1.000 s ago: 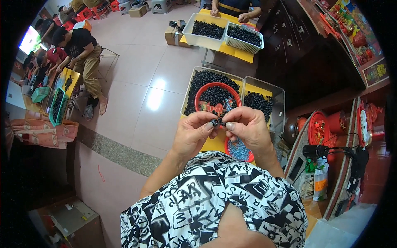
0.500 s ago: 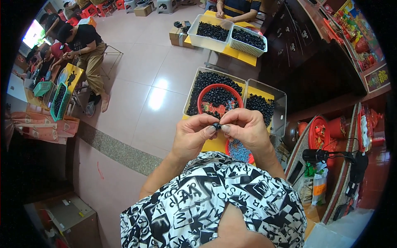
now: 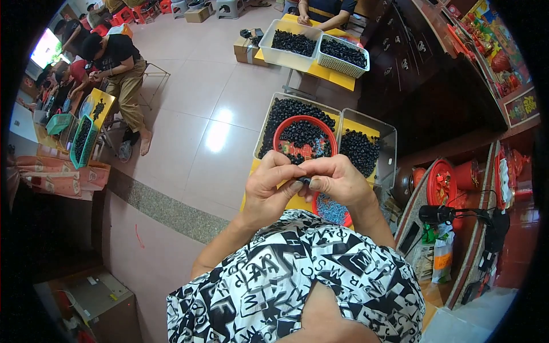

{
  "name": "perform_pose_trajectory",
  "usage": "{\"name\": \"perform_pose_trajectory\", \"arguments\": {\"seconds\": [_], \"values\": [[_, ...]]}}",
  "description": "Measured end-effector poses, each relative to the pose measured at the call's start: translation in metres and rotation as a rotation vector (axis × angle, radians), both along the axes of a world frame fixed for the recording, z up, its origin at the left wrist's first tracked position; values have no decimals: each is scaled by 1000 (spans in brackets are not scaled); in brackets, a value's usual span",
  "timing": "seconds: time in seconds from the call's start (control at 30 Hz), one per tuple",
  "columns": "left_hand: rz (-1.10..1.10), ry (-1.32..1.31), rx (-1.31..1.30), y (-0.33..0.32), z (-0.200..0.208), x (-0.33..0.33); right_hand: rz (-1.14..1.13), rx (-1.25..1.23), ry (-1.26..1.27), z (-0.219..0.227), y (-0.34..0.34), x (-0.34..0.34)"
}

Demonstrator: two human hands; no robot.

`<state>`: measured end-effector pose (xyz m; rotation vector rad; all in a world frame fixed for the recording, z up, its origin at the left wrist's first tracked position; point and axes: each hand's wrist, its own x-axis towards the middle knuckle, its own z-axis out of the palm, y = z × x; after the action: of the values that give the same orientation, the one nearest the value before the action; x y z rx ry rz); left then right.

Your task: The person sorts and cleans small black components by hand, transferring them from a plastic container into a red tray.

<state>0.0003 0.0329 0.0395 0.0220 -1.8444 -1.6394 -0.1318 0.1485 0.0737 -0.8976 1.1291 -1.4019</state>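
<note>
At frame centre, left hand [image 3: 274,186] and right hand [image 3: 337,180] pinch one small dark part [image 3: 304,180], fingers closed, mostly hiding it; red bowl [image 3: 286,127] behind.

Top: loose black-and-white printed fabric shirt [image 3: 297,280] (large letters and blocky shapes all over it)
Sleeves: short, both forearms are bare
Hands: left hand [image 3: 273,184], right hand [image 3: 337,180], no gloves

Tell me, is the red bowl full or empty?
Partly full: the red bowl holds small black pieces, but its patterned bottom shows through.
</note>
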Motion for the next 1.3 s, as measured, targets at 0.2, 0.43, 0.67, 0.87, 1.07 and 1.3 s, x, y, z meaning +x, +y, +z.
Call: {"name": "perform_pose_trajectory", "arguments": {"seconds": [0.2, 0.43, 0.67, 0.87, 1.07, 1.3], "values": [[-40, 9, 146, 8, 9, 0, 23, -134, -43, -7, -1, 4], [-83, 3, 75, 6, 2, -1, -44, -65, -25, -14, -1, 6], [-128, -92, 25, -10, -16, -10, -146, 11, -144, -37, 4, -5], [46, -262, 665, -22, -52, -1, -581, 199, -143, -110, 52, -79], [84, -242, 813, -32, -58, -4, -960, 468, 151, -183, 97, -158], [108, -324, 835, -32, -67, -4, -543, 793, 1183, -226, 49, -138]]}}
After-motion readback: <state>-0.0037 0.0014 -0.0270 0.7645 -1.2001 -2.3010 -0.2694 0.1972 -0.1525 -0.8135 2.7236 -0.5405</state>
